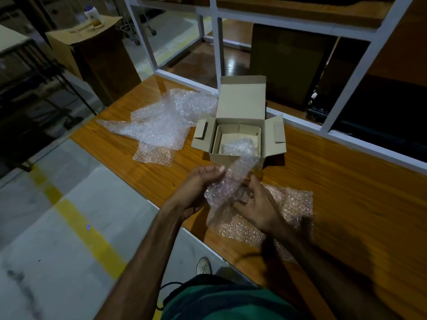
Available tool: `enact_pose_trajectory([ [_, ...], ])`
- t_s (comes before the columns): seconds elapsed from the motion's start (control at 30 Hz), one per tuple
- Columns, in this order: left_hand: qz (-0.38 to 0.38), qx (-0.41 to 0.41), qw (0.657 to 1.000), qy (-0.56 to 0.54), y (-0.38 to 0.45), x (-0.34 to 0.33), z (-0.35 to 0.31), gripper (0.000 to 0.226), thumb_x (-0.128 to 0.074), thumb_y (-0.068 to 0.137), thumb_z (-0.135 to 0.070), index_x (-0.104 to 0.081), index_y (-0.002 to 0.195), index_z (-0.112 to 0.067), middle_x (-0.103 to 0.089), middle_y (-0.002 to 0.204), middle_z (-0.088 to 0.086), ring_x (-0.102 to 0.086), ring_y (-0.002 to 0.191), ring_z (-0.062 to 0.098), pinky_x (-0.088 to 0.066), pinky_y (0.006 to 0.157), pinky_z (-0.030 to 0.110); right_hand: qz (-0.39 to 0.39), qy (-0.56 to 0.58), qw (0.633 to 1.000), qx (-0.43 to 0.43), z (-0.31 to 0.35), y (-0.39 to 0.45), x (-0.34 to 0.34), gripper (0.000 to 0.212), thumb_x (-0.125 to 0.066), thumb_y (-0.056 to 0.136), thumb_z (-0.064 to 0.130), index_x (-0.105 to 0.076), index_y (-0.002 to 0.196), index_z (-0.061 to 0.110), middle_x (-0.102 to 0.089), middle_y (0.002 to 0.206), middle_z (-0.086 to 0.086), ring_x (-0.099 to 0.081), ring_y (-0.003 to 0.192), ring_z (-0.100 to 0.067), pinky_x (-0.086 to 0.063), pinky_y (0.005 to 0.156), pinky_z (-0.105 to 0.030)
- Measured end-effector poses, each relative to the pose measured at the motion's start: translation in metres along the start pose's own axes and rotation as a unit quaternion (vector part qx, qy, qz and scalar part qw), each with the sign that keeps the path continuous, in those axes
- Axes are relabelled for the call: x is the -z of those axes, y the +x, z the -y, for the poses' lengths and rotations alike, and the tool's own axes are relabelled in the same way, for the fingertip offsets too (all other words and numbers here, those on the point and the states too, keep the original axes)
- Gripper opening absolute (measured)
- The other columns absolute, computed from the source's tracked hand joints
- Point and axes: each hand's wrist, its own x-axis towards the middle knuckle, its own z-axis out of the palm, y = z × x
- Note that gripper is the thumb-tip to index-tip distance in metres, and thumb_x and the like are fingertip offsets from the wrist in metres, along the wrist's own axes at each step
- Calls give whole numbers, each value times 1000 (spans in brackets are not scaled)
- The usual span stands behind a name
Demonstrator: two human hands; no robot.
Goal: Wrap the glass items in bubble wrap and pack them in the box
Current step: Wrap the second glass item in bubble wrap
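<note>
Here, both hands hold a sheet of bubble wrap [227, 181] above the wooden surface [346, 181], just in front of the open cardboard box [240, 130]. The left hand [198, 188] curls its fingers [217, 169] round the sheet's left edge; the right hand [256, 204] grips a dark, blurred glass item [243, 192] inside the wrap. A wrapped bundle [238, 146] already lies in the box. Loose wrap [159, 121] lies left of the box, and another sheet [286, 204] lies under the right hand.
</note>
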Motion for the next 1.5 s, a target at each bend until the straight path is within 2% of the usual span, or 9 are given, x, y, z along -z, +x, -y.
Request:
enact_pose_trajectory([
  [0.17,-104,-54,993,33,-1,1,6,22,-48,109,-19,-63,105,-3,-74,108,14,-69,84,24,-59,69,34,-10,16,997,-78,-13,2,-5,9,-62,100,16,-57,94,22,-61,79,0,-66,66,-13,-62,70,-50],
  [0.27,-210,-102,927,294,3,5,17,11,-70,98,-23,-68,105,-14,-71,102,5,-69,90,19,-60,71,35,0,-62,993,-100,-23,3,-10,45,-59,97,-10,-52,138,7,-63,106,-6,-68,77,-27,-63,67,-47],
  [0.33,-212,-75,906,358,9,4,25,34,-80,90,-27,-65,120,-18,-68,107,-1,-68,96,16,-63,77,35,10,-65,995,-77,-24,3,-10,65,-62,96,-8,-40,154,12,-61,121,-6,-66,80,-20,-62,69,-42],
  [0.5,-223,-36,879,420,25,-5,42,42,-82,87,-31,-67,124,-16,-70,110,-1,-69,92,11,-64,75,36,-17,-6,1000,-3,-15,5,-7,94,-83,87,27,-23,157,42,-64,125,8,-67,100,-9,-57,84,-36],
  [0.77,-247,39,840,482,41,-15,42,29,-78,91,-41,-64,104,-20,-69,92,-3,-69,76,13,-61,63,32,-33,-18,999,-17,-19,8,-11,125,-92,77,32,2,149,72,-62,141,-2,-71,104,-18,-65,73,-44],
  [0.97,-272,52,806,523,49,-18,42,23,-74,95,-35,-66,87,-16,-70,84,3,-71,75,22,-65,73,41,-32,41,999,-1,-14,4,-9,110,-87,81,43,-10,160,54,-52,157,-1,-63,126,-18,-59,97,-52],
  [1.07,-274,24,817,506,51,-26,43,18,-75,94,-33,-64,90,-19,-69,84,0,-71,74,18,-65,70,38,-34,55,998,17,-16,3,-9,100,-84,84,42,-17,156,57,-55,154,1,-65,120,-14,-59,97,-50],
  [1.3,-201,8,959,197,31,-3,44,25,-66,92,-2,-69,114,-15,-69,101,11,-67,80,22,-58,61,31,-24,-21,998,61,-25,3,-10,60,-65,84,63,-48,138,45,-64,136,5,-68,105,-15,-64,84,-49],
  [1.5,-37,-20,953,301,8,17,31,67,-72,82,4,-65,137,-32,-60,135,-3,-66,108,26,-63,83,41,-21,-50,995,79,-22,3,-6,57,-63,88,61,-59,140,38,-57,150,9,-61,112,-3,-58,97,-45],
])
